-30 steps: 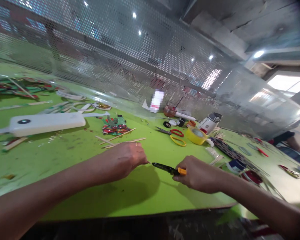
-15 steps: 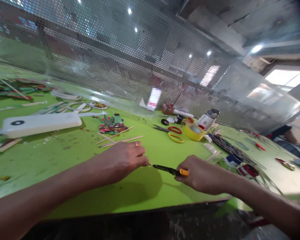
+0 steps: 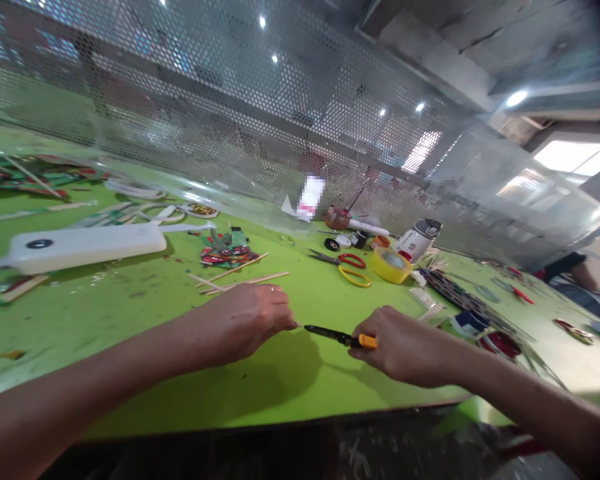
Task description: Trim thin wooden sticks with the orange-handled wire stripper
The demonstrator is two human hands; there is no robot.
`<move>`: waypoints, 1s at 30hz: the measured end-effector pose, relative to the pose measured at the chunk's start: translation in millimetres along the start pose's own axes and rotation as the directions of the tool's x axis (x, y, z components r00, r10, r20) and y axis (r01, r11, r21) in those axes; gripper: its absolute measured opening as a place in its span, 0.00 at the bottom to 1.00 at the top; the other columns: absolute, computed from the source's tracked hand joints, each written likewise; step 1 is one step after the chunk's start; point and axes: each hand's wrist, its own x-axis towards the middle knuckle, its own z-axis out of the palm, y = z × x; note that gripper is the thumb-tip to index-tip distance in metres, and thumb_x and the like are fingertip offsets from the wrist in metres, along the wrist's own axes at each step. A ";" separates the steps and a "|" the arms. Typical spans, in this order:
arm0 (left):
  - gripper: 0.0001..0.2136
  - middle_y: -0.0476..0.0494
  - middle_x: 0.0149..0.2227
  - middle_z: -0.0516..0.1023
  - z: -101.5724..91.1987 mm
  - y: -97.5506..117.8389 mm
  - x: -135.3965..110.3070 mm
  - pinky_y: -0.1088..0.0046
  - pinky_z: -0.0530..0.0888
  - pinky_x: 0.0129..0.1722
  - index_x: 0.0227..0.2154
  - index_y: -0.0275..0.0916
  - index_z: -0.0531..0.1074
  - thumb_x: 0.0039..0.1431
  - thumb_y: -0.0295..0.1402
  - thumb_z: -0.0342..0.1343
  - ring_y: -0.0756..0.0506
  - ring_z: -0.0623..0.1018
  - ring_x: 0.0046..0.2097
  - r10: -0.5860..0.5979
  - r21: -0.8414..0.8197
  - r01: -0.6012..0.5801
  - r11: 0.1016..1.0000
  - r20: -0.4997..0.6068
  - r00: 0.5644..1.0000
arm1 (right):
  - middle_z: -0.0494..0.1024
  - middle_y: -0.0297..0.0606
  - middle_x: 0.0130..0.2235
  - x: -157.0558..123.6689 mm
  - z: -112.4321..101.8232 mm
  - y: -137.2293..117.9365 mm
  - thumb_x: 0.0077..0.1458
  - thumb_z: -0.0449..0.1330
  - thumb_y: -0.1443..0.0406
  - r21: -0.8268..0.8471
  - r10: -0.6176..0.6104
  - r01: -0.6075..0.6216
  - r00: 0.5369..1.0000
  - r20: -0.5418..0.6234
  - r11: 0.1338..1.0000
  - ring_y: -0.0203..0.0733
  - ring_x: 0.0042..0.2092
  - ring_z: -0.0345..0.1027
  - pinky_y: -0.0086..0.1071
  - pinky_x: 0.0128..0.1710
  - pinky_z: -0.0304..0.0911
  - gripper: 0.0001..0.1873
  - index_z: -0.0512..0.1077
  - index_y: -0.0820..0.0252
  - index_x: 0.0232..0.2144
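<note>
My left hand (image 3: 253, 313), knuckles up, pinches a thin wooden stick (image 3: 205, 282). One end of it sticks out behind the hand, and a short tip shows past my fingertips. My right hand (image 3: 393, 347) is wrapped round a slim black cutting tool with an orange handle (image 3: 367, 341); its exact kind is hard to make out. The tool's narrow black front (image 3: 327, 333) points left, its end right at the stick's tip. Whether they touch I cannot tell. Both hands are above the green table (image 3: 280, 393).
Red-and-yellow-handled scissors (image 3: 353, 269) and a yellow tape roll (image 3: 391, 265) lie beyond my hands. Loose sticks (image 3: 260, 279) and a green-red craft piece (image 3: 229, 249) lie behind my left hand. A white power strip-like block (image 3: 87, 247) is left. Paint jars (image 3: 500, 343) stand right.
The stick in my left hand has tilted slightly, its rear end lower and farther left. The gap between its tip and the black tool looks smaller. Both grips stay the same.
</note>
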 end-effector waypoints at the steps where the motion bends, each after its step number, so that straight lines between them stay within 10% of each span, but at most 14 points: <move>1: 0.10 0.49 0.27 0.71 0.4 -0.7 -0.1 0.74 0.62 0.31 0.30 0.39 0.73 0.59 0.19 0.51 0.48 0.69 0.31 0.024 0.010 -0.024 1.000 -0.019 1.000 | 0.66 0.33 0.17 1.1 0.1 0.0 0.51 0.56 0.60 0.065 0.012 -0.016 0.999 0.052 0.998 0.30 0.20 0.56 0.27 0.20 0.44 0.17 0.63 0.62 0.16; 7: 0.10 0.48 0.31 0.75 -3.2 0.0 0.8 0.71 0.63 0.36 0.34 0.38 0.72 0.59 0.18 0.49 0.46 0.69 0.35 0.174 0.088 -0.166 0.982 -0.092 0.980 | 0.64 0.32 0.14 1.0 2.0 4.1 0.52 0.56 0.56 0.414 -0.025 -0.132 0.936 0.352 0.900 0.32 0.17 0.59 0.26 0.19 0.54 0.21 0.64 0.62 0.13; 18: 0.11 0.48 0.26 0.70 -4.2 6.0 4.3 0.72 0.57 0.27 0.31 0.40 0.72 0.65 0.30 0.45 0.47 0.68 0.29 -0.008 0.071 0.005 0.997 0.047 0.999 | 0.76 0.41 0.26 -10.9 2.3 1.4 0.55 0.54 0.64 -0.124 -0.004 -0.003 0.999 -0.054 0.992 0.36 0.28 0.64 0.30 0.26 0.48 0.12 0.73 0.62 0.24; 25: 0.11 0.48 0.28 0.74 -3.8 3.5 1.5 0.73 0.61 0.33 0.31 0.37 0.73 0.65 0.25 0.46 0.48 0.69 0.32 -0.003 -0.038 0.005 0.999 0.068 0.998 | 0.75 0.41 0.24 -10.3 -1.1 -3.2 0.54 0.53 0.64 -0.161 0.030 -0.035 0.999 -0.033 0.986 0.35 0.25 0.63 0.30 0.23 0.45 0.12 0.72 0.62 0.23; 30: 0.12 0.48 0.29 0.75 -8.6 2.0 0.2 0.72 0.63 0.36 0.35 0.39 0.74 0.63 0.20 0.46 0.47 0.69 0.33 0.109 -0.022 -0.110 0.994 -0.018 0.994 | 0.69 0.35 0.17 -6.0 -3.6 -5.6 0.52 0.56 0.60 0.135 0.035 -0.057 0.986 0.160 0.989 0.32 0.20 0.58 0.27 0.20 0.47 0.17 0.66 0.63 0.16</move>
